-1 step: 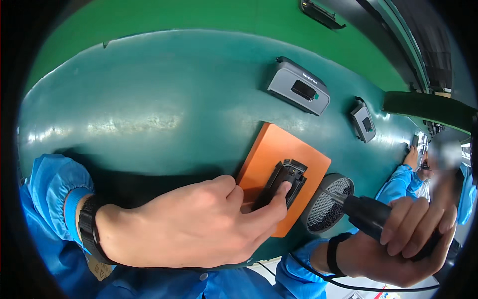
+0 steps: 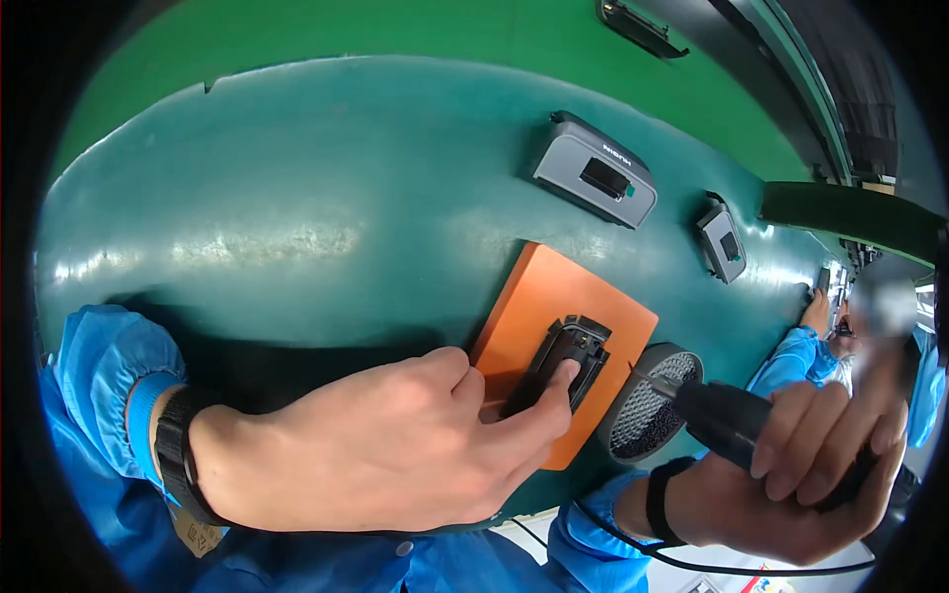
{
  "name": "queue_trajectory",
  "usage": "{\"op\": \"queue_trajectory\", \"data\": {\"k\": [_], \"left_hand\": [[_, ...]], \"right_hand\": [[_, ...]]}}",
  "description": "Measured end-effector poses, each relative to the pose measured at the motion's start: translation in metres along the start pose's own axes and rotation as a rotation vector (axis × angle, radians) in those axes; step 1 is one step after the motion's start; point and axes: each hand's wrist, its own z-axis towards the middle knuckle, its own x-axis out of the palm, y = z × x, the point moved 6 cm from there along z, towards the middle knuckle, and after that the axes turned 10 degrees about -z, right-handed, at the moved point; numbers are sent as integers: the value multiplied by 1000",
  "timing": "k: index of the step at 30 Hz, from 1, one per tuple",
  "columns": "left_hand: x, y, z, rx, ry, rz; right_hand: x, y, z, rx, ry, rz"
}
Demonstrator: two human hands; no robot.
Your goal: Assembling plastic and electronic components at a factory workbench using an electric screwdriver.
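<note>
My left hand (image 2: 435, 435) grips a black plastic part (image 2: 576, 344) and presses its thumb against it. This part sits on an orange block (image 2: 544, 287), with some of it hidden under my fingers. At the right, my right hand (image 2: 791, 484) is wrapped round the black handle of an electric screwdriver (image 2: 727, 420). The screwdriver's thin bit points left, over an oval grey dish (image 2: 647, 395). Inside the dish are many small dark screws lying on a textured grey bottom. The bit is apart from the black part.
Beyond the block stand two grey-and-black housings (image 2: 593, 178) on the green table (image 2: 297, 178). Another black part (image 2: 638, 28) lies at the far edge. A dark green bar (image 2: 850, 212) juts in at right. A co-worker's hand and blue sleeve (image 2: 791, 361) are behind it. A cable (image 2: 712, 570) hangs near my right wrist.
The screwdriver has shifted very slightly left, and its bit shows a little further toward the orange block. My left hand and the black part have stayed in place.
</note>
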Motion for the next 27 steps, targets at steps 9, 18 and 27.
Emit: {"op": "queue_trajectory", "data": {"k": [9,18,27], "left_hand": [[0,3,-4,24,7,-25],[0,3,-3,27,-6,-28],[1,3,-2,2,-52,-41]], "right_hand": [[9,-23,2,28,96,-17],[17,-30,3,46,-89,-68],[37,-16,-20,-320,-63,-400]]}}
